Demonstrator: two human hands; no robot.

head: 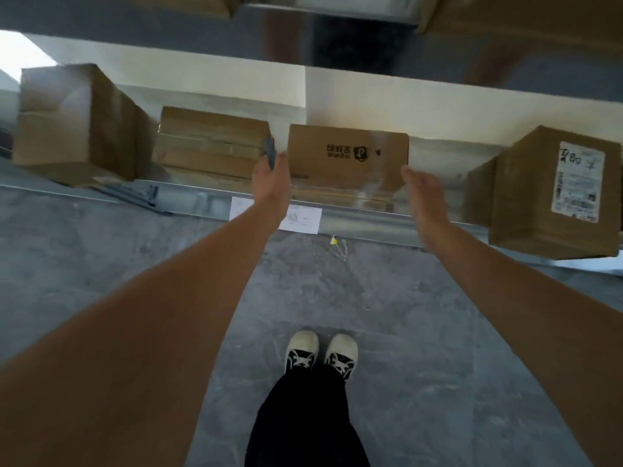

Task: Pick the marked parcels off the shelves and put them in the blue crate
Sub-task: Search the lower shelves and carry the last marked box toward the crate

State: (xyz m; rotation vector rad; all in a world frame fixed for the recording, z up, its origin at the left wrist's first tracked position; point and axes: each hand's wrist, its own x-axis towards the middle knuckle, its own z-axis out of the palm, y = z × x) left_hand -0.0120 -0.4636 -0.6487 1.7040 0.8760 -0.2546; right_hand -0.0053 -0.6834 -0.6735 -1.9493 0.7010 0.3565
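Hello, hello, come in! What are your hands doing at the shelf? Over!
Left hand holds a small dark object, beside the middle box. Right hand open by its other side. Box on the shelf, nothing in the way. Blue crate out of sight.

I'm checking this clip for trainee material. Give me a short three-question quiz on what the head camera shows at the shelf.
1. True or false: the left hand is empty.
2. How many cardboard boxes stand on the shelf at hand level? A) two B) four C) six
3. Which box carries a white shipping label?

Key
1. False. It grips a small dark object.
2. B. The large left box, the flat box, the printed box and the right box.
3. The right box. The right hand is open beside the printed box.
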